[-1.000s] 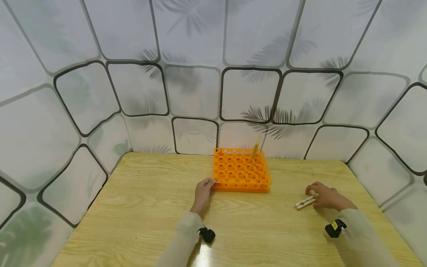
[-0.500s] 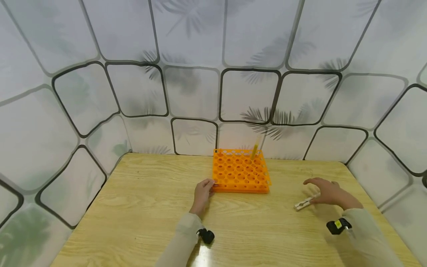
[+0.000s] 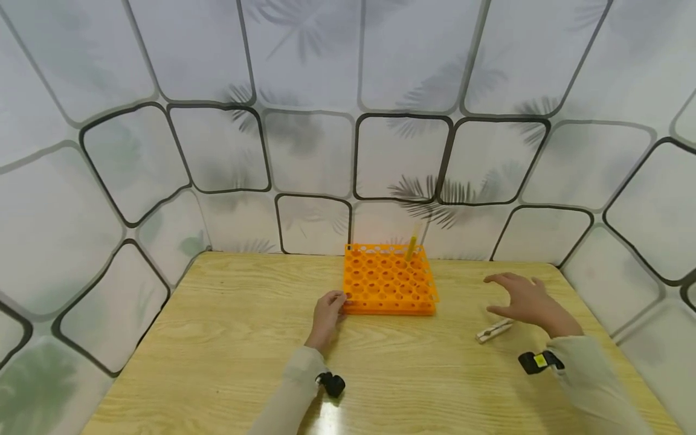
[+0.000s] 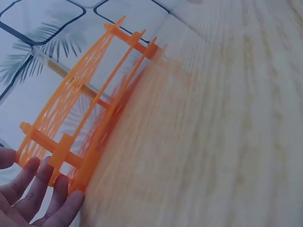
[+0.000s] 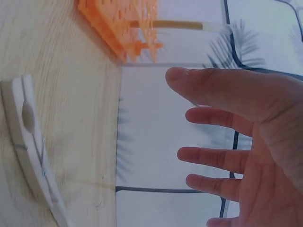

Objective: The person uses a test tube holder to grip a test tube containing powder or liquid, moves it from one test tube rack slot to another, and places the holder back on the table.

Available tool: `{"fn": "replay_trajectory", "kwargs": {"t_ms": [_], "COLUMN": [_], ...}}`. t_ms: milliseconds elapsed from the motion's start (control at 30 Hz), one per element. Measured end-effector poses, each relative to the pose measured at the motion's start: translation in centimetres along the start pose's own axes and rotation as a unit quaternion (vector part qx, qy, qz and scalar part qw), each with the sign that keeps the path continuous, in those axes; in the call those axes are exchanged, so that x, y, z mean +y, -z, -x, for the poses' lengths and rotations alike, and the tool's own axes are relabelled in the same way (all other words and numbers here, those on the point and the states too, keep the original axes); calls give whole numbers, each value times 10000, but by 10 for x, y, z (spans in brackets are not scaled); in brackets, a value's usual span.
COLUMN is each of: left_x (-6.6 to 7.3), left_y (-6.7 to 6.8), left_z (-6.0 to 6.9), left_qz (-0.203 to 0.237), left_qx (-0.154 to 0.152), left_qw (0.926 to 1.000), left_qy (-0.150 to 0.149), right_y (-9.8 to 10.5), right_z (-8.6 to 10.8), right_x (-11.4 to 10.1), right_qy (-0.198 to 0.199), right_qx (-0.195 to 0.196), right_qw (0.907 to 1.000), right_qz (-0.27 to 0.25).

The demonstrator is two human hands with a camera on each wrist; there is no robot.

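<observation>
An orange plastic test tube rack (image 3: 388, 281) stands on the table, with one test tube (image 3: 411, 248) holding yellow liquid leaning in a back-right hole. My left hand (image 3: 326, 314) grips the rack's front-left corner; in the left wrist view its fingers (image 4: 35, 189) lie along the rack's end. To the right lies a pale wooden test tube clamp (image 3: 493, 331) with a metal spring, seen close in the right wrist view. My right hand (image 3: 530, 302) hovers above it, fingers spread and thumb apart, holding nothing. The hand hides the clamp's far end in the head view.
The light wood table (image 3: 244, 338) ends at a patterned curtain (image 3: 315, 157) just behind the rack. More curtain rises along the left and right sides. Bare tabletop lies between the rack and the clamp.
My right hand has let go of the clamp and lifted off it, fingers spreading. The clamp stays on the table. My left hand keeps its grip on the rack.
</observation>
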State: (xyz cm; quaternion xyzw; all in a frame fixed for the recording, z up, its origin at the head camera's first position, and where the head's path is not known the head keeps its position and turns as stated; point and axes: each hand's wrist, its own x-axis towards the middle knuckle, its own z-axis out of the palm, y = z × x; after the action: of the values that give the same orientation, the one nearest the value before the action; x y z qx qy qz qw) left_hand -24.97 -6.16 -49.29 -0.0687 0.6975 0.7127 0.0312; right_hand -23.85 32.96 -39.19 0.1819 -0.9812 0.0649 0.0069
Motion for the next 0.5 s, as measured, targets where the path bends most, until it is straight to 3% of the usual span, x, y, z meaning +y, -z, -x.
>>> {"fn": "replay_trajectory", "kwargs": {"t_ms": [133, 233, 333, 500], "left_x": [1, 5, 10, 20], "left_y": [5, 11, 16, 21], "left_z": [-4, -5, -4, 3], "left_qz": [-608, -1278, -1948, -3029], "left_qx": [113, 96, 54, 285], "left_qw": [9978, 9910, 9792, 9481], "left_qy": [-217, -386, -564, -927], "right_y": [3, 5, 6, 2], "right_z": [-3, -4, -6, -10], "right_x": [-12, -21, -28, -39], "right_qy": [-5, -31, -38, 28], "right_qx": [164, 294, 453, 761], "right_qw": [9998, 9994, 9988, 9970], "right_qz": [-102, -178, -180, -150]}}
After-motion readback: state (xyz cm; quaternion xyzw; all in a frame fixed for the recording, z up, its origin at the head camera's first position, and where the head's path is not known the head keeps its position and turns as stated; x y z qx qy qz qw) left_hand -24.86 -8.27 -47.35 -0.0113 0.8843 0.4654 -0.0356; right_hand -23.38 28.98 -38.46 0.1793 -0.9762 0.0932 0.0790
